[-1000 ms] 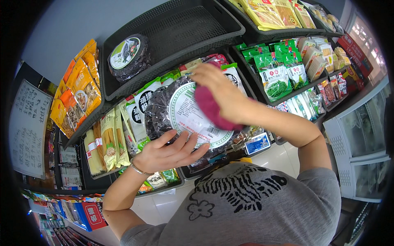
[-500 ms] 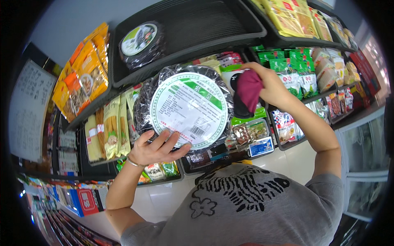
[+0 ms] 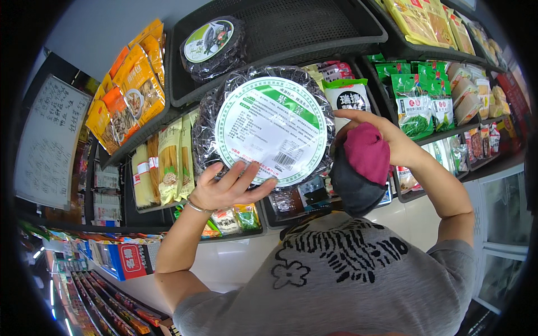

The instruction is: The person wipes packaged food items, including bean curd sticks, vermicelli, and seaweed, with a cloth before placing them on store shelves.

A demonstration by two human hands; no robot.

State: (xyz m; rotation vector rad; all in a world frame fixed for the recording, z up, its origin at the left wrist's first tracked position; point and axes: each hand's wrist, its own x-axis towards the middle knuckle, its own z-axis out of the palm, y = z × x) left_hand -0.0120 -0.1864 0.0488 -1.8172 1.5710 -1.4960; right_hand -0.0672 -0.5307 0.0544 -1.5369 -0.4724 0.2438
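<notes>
A large round pack of dark dried seaweed in clear wrap is tilted up in front of me, its white and green label facing me. My left hand holds its lower edge, fingers spread over the label. At the pack's right side, my right hand grips a bunched maroon and black cloth, which hangs down; some of its fingers are hidden behind the cloth. A second round seaweed pack lies in the black tray above.
Orange bags of dried food stand on the upper left. Below them are pale packs of noodle-like sticks. Green and white bags fill a rack on the right, with yellow bags above. A whiteboard stands far left.
My right hand has drawn the cloth lower and toward me, away from the bags behind the pack. The left hand keeps its hold on the seaweed pack. The whole view has shifted slightly.
</notes>
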